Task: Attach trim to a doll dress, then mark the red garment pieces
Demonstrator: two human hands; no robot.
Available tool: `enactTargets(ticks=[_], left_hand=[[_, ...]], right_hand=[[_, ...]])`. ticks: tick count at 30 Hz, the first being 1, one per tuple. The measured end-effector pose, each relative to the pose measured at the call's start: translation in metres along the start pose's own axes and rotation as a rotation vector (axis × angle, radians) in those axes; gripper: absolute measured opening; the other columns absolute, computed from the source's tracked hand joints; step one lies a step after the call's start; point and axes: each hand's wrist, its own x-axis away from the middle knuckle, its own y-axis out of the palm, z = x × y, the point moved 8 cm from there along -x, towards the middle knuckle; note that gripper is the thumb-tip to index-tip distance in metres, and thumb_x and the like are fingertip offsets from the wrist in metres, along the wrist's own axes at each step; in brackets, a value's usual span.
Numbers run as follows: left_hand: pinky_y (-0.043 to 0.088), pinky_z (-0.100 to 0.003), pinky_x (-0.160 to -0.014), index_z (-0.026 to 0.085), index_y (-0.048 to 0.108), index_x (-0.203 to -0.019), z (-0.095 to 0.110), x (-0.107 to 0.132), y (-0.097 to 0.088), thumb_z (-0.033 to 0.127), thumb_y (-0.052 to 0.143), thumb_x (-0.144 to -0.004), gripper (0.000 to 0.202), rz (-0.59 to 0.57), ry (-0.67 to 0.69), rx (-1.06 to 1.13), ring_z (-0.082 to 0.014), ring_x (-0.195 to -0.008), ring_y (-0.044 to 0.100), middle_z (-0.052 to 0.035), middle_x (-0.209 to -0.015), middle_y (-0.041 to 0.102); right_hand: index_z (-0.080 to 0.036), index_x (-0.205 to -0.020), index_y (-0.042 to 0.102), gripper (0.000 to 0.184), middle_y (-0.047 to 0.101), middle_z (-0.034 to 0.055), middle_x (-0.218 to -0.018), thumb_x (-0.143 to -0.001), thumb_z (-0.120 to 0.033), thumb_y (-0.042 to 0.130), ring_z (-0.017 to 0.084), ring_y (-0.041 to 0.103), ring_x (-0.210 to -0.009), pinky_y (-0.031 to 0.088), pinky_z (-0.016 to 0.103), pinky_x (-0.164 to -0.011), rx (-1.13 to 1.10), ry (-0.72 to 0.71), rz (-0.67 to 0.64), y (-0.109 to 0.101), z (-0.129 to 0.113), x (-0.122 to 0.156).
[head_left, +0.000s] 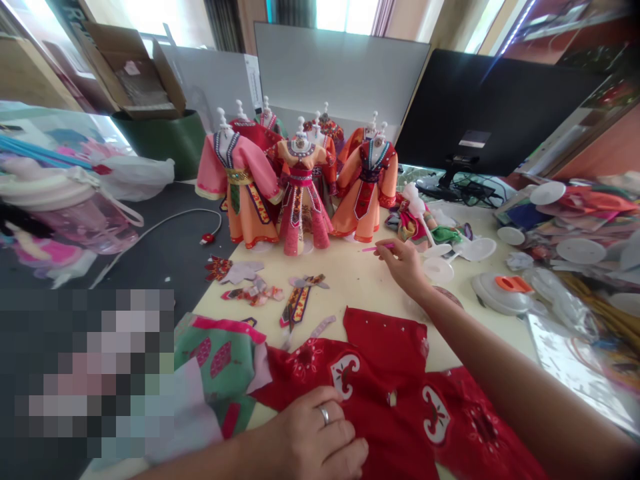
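Note:
My right hand reaches over the cream tabletop, with thumb and fingers pinched on a slim pink pen-like stick whose tip points left. Just beyond it stand doll forms in small robes; the nearest wear an orange robe, a pink-skirted dress and a pink-sleeved robe. My left hand, with a ring on one finger, lies on a red garment spread flat, its fingers loosely bent and slightly apart. White curled motifs and an opening show on that cloth. Left of it lies a green garment piece.
Embroidered scraps lie mid-table. At right are a white oval container, clear plastic, white discs and piled fabrics. A black monitor stands behind. A pink jug and white cable sit left; the lower left is pixelated.

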Motion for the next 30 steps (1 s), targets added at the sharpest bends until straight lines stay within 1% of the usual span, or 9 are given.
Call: enactTargets(ticks=[4,9,12,16,19,21,23,26,30], left_hand=[[0.052,-0.035,-0.080,0.006,0.062,-0.093,0.000,-0.004,-0.001,0.013,0.051,-0.087,0.014,-0.074,-0.040,0.003,-0.0141,-0.063,0.058,-0.0052,-0.066,0.063],[0.053,-0.036,-0.081,0.006,0.062,-0.093,0.000,-0.006,-0.004,0.012,0.049,-0.088,0.015,-0.082,-0.060,0.018,-0.0147,-0.064,0.059,-0.0062,-0.066,0.064],[0.053,-0.036,-0.080,0.006,0.062,-0.093,0.001,-0.006,-0.005,0.011,0.049,-0.087,0.015,-0.071,-0.060,0.018,-0.0152,-0.065,0.060,-0.0067,-0.068,0.064],[0.054,-0.037,-0.081,0.006,0.062,-0.094,0.000,-0.005,-0.004,0.011,0.051,-0.085,0.015,-0.080,-0.067,0.027,-0.0160,-0.066,0.061,-0.0072,-0.070,0.065],[0.053,-0.039,-0.083,0.006,0.062,-0.096,0.000,-0.001,-0.001,0.010,0.054,-0.084,0.015,-0.092,-0.068,0.031,-0.0162,-0.068,0.060,-0.0073,-0.072,0.066],[0.051,-0.040,-0.087,0.007,0.062,-0.097,-0.001,0.001,0.002,0.010,0.056,-0.082,0.017,-0.104,-0.085,0.022,-0.0164,-0.071,0.060,-0.0073,-0.076,0.067],[0.049,-0.042,-0.091,0.008,0.062,-0.099,-0.003,0.003,0.004,0.010,0.057,-0.081,0.018,-0.107,-0.105,-0.005,-0.0171,-0.076,0.061,-0.0073,-0.081,0.068],[0.046,-0.043,-0.095,0.008,0.062,-0.102,-0.008,0.003,0.005,0.012,0.058,-0.082,0.020,-0.104,-0.156,-0.086,-0.0197,-0.086,0.061,-0.0087,-0.091,0.068],[0.047,-0.046,-0.092,0.008,0.061,-0.107,-0.018,0.001,0.005,0.018,0.055,-0.086,0.024,-0.140,-0.242,-0.218,-0.0231,-0.090,0.061,-0.0113,-0.096,0.067]], right_hand=[[-0.017,-0.088,0.063,0.024,0.067,0.0051,-0.073,-0.081,-0.039,0.055,0.019,0.065,-0.072,0.051,0.034,-0.068,-0.014,-0.013,0.015,-0.008,-0.005,0.001],[-0.018,-0.090,0.064,0.023,0.067,0.0042,-0.075,-0.082,-0.038,0.056,0.018,0.065,-0.072,0.052,0.035,-0.071,-0.012,-0.012,0.019,-0.027,-0.016,0.015],[-0.019,-0.091,0.065,0.022,0.068,0.0037,-0.076,-0.082,-0.038,0.058,0.018,0.065,-0.073,0.052,0.035,-0.072,-0.018,-0.015,0.015,-0.045,-0.031,0.035],[-0.020,-0.092,0.066,0.021,0.070,0.0046,-0.077,-0.082,-0.037,0.060,0.018,0.067,-0.073,0.053,0.034,-0.073,-0.007,0.007,-0.007,-0.070,-0.054,0.072],[-0.021,-0.092,0.067,0.021,0.071,0.0042,-0.078,-0.082,-0.039,0.059,0.019,0.068,-0.074,0.054,0.032,-0.069,0.069,0.046,-0.022,-0.086,-0.064,0.098],[-0.021,-0.092,0.067,0.021,0.072,0.0043,-0.082,-0.083,-0.038,0.059,0.019,0.068,-0.074,0.054,0.032,-0.070,0.089,0.047,-0.027,-0.093,-0.068,0.110],[-0.022,-0.091,0.067,0.020,0.071,0.0038,-0.082,-0.083,-0.038,0.058,0.018,0.068,-0.074,0.053,0.032,-0.072,0.113,0.039,-0.032,-0.096,-0.068,0.118],[-0.023,-0.090,0.067,0.019,0.071,0.0027,-0.078,-0.084,-0.038,0.058,0.019,0.067,-0.074,0.052,0.033,-0.071,0.144,0.043,-0.050,-0.094,-0.064,0.126],[-0.024,-0.092,0.067,0.020,0.070,0.0019,-0.077,-0.085,-0.039,0.057,0.018,0.067,-0.075,0.052,0.032,-0.071,0.115,0.075,-0.072,-0.088,-0.059,0.133]])
